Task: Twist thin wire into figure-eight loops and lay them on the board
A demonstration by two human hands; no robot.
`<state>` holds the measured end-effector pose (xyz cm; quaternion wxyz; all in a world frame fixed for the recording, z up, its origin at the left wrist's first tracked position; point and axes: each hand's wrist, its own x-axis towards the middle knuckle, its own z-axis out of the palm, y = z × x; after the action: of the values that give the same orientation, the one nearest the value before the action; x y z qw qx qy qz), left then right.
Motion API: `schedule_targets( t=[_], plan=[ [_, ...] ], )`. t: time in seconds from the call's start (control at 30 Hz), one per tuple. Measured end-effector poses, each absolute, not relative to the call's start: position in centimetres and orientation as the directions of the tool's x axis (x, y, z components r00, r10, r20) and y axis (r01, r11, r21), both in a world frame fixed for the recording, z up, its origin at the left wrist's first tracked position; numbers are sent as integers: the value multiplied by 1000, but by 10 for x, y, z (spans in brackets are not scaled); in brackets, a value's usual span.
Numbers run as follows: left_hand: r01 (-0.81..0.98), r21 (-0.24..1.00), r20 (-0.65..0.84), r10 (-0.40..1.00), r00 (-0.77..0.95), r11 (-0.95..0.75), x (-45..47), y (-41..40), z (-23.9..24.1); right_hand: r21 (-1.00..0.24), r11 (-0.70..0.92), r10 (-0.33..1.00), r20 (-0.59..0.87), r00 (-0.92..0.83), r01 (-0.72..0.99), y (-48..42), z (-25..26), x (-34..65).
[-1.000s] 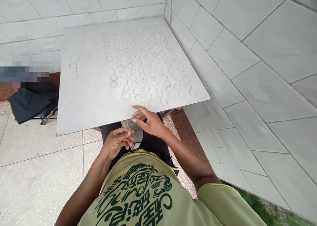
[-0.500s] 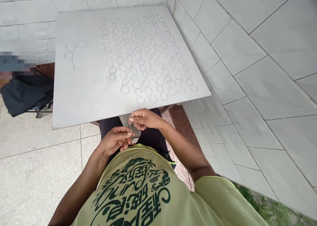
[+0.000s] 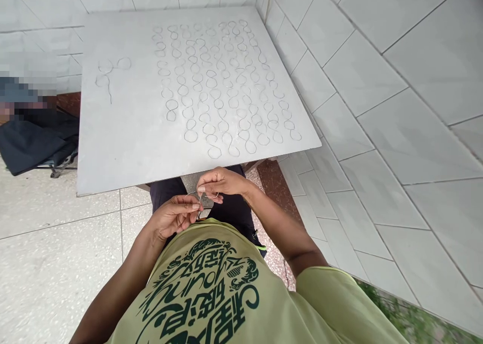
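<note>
- Broadly, a pale tiled wall (image 3: 392,127) takes up the right side and runs behind the work corner.
- A white board (image 3: 124,148) lies flat in that corner, in front of the seated person, its near edge just beyond the person's hands.
- A green shirt (image 3: 279,314) with dark lettering fills the foreground, below the hands.
- Many thin looped pieces (image 3: 219,98), wire by the look of them, lie in columns on the board, most bent like figure-eights. These seem to be the finished part; the columns end unevenly on the near side.
- The right hand (image 3: 222,181) is narrowed to a pinch of thumb and forefinger; the left hand (image 3: 175,214) pinches likewise, just beside and lower.
- A loose, straggling strand (image 3: 110,71) lies on the board's left part, well apart from the columns.
- The thin wire (image 3: 200,198) is held between both hands, off the board, with curved ends showing past the fingers. It looks part-shaped, so its bending is judged unfinished; how many more remain cannot be told.
</note>
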<state>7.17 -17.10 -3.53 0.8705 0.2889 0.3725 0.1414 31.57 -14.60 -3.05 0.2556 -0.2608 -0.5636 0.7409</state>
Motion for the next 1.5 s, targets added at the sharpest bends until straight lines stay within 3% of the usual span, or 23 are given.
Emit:
schedule_targets(
  t=[0.2, 0.4, 0.67, 1.03, 1.4, 1.5],
  plan=[
    [12, 574, -585, 400, 705, 819, 77, -173, -27, -969, -240, 655, -121, -746, -53, -143, -24, 314],
    [-50, 674, -573, 564, 595, 737, 87, -169, -15, -972, -215, 836, -132, -532, -96, -148, -31, 309],
    [-36, 714, -564, 605, 562, 700, 91, -171, -16, -964, -243, 881, -173, -440, -108, -156, -39, 304],
    [-149, 642, -594, 611, 523, 752, 90, -172, -30, -960, -208, 874, -96, -476, -188, -155, -40, 304],
    [-142, 728, -523, 677, 518, 671, 98, -173, -12, -977, -178, 852, -92, -516, -119, -145, -44, 308],
    [-157, 695, -536, 651, 538, 702, 96, -168, -8, -984, -162, 850, -100, -518, -76, -143, -41, 312]
  ],
)
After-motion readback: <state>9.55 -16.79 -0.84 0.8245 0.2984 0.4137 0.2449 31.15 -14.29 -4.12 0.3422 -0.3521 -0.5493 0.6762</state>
